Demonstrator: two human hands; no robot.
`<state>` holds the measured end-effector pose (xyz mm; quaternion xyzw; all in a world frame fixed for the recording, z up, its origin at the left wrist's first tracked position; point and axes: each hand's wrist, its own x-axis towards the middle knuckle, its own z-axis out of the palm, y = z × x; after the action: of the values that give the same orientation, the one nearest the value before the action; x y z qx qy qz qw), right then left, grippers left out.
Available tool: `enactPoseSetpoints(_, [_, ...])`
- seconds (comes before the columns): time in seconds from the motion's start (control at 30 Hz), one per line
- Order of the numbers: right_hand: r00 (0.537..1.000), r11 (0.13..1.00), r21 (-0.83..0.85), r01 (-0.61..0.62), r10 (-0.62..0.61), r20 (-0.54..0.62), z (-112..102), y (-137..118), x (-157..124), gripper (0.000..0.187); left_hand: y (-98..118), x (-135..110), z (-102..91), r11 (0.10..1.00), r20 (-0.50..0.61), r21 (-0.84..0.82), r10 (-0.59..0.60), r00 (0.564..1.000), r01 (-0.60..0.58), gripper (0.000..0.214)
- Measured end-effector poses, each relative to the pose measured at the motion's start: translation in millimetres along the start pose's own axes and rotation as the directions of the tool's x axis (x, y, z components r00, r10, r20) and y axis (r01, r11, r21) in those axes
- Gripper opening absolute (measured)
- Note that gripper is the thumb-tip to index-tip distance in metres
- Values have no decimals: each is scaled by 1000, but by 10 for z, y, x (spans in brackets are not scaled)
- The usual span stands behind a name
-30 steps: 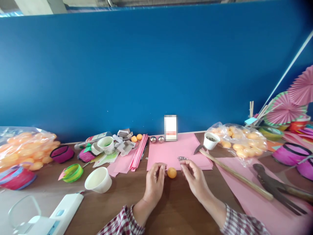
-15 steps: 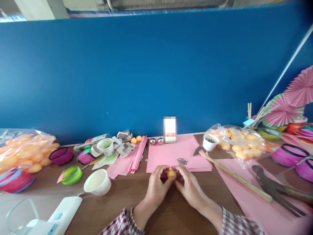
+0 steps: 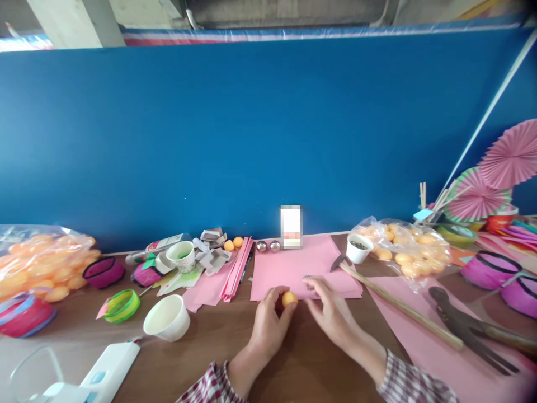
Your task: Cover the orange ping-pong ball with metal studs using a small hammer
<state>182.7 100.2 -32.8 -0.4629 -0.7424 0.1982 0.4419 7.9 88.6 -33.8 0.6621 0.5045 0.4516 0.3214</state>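
Observation:
An orange ping-pong ball (image 3: 289, 299) is pinched between the thumb and fingers of my left hand (image 3: 268, 319), just in front of the pink paper stack (image 3: 285, 268). My right hand (image 3: 333, 316) is apart from the ball, its thumb and fingers spread, with nothing visible in its grip. Its fingertips are over the front of the paper, at a small heap of shiny metal bits (image 3: 309, 281) that they mostly cover. Two shiny metal balls (image 3: 267, 246) rest at the back of the stack.
A hammer (image 3: 394, 296) and large pincers (image 3: 465, 324) lie to the right. Behind them are a white cup (image 3: 358, 248) of small dark pieces and a bag of orange balls (image 3: 411, 246). Leftward stand a white bowl (image 3: 166, 318) and another ball bag (image 3: 46, 263).
My right hand has let go of the ball and moved right and forward to the metal bits. My left hand keeps the ball, slightly further left.

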Motion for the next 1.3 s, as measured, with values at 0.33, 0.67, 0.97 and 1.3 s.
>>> enactPoseSetpoints(0.33, [999, 930, -365, 42, -32, 34, -162, 306, 203, 32, 42, 4, -16, 997, -3, 34, 76, 997, -76, 22])
enactPoseSetpoints(0.67, [997, 918, -394, 51, -23, 76, -130, 356, 237, 28, 21, 3, -5, 997, 13, 40, 70, 997, -70, 22])
enactPoseSetpoints(0.97, [965, 897, -381, 225, -151, 215, -66, 145, 228, 31, 21, 4, -4, 994, 3, 56, 94, 996, -94, 20])
enactPoseSetpoints(1.3, [993, 910, -405, 90, -50, 108, -125, 331, 223, 21, -10, 3, -2, 995, 27, 74, 66, 997, -68, 23])
